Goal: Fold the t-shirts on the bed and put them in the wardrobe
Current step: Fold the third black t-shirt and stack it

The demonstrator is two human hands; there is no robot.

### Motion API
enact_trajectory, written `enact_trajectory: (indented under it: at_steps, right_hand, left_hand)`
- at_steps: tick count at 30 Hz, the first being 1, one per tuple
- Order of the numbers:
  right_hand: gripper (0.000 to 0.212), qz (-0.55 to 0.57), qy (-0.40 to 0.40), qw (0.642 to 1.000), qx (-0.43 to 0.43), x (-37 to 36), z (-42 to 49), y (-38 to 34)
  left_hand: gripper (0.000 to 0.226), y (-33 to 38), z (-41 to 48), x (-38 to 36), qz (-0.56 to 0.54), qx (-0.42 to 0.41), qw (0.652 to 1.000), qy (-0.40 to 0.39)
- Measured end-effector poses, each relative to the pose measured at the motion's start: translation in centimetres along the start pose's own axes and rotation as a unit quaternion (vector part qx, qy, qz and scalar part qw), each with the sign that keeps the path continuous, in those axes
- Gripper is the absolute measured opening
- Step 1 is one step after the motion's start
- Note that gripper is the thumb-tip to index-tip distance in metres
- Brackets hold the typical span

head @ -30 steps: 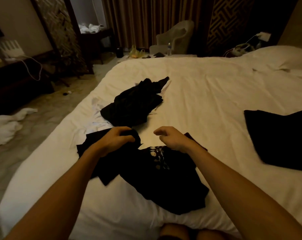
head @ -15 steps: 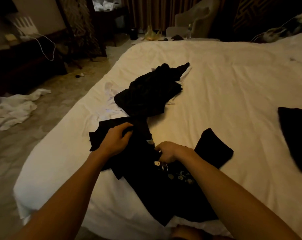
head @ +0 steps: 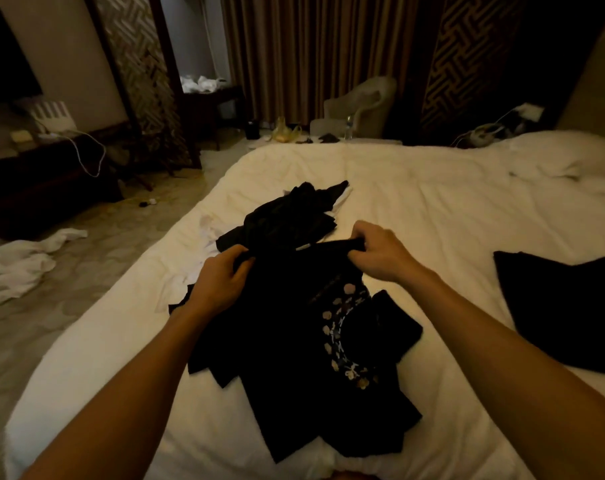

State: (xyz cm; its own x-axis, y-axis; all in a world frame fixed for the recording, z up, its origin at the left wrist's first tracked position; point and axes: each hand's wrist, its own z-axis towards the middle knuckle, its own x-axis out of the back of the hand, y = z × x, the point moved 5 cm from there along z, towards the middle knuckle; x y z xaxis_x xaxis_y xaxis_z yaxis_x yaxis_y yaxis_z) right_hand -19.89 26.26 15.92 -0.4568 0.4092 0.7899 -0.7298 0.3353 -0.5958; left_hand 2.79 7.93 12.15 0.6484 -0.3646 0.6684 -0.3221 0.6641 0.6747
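Left hand (head: 221,284) and right hand (head: 380,252), held apart, each pinch the far edge of the black fabric t-shirt with a pale printed pattern (head: 287,341), which lies rumpled on the white-sheeted bed (head: 432,209) just beside a heap of dark clothes (head: 290,216). Best to pull both corners evenly, spread it flat clear of the heap, then fold

1. The t-shirt (head: 287,341) is soft, matt black cloth, and the print on its front is paler.
2. The bed sheet (head: 432,209) is white cloth, matt and creased.
3. The curtains (head: 311,46) are pleated fabric with a faint sheen.
4. The floor (head: 86,306) looks like smooth stone with a dull shine.
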Motion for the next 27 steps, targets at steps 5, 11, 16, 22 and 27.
enact_trajectory:
  at_steps: [5, 11, 16, 22, 27]
  right_hand:
    - [0.015, 0.109, 0.118, 0.987, 0.018, 10.1, -2.3, -2.5]
    - [0.023, 0.129, 0.14, 0.982, 0.015, 21.1, -7.0, -3.3]
    - [0.019, 0.116, 0.004, 0.993, -0.037, 24.9, -11.6, -2.6]
    - [0.035, 0.194, -0.09, 0.972, -0.098, 26.4, -16.1, -0.8]
    - [0.039, 0.277, -0.055, 0.952, -0.113, 27.7, -17.7, 0.5]
  left_hand:
    - [0.006, 9.0, 2.5, 3.0, -0.001, -0.068, 0.995, 0.068]
    - [0.012, 19.3, 5.1, 6.8, 0.003, -0.132, 0.983, 0.129]
    - [0.018, 24.3, 4.4, 6.6, -0.027, -0.145, 0.981, 0.128]
    - [0.011, 26.8, 2.7, 5.5, -0.033, -0.157, 0.982, 0.101]
    - [0.014, 28.4, 1.6, 5.7, -0.085, -0.141, 0.986, -0.039]
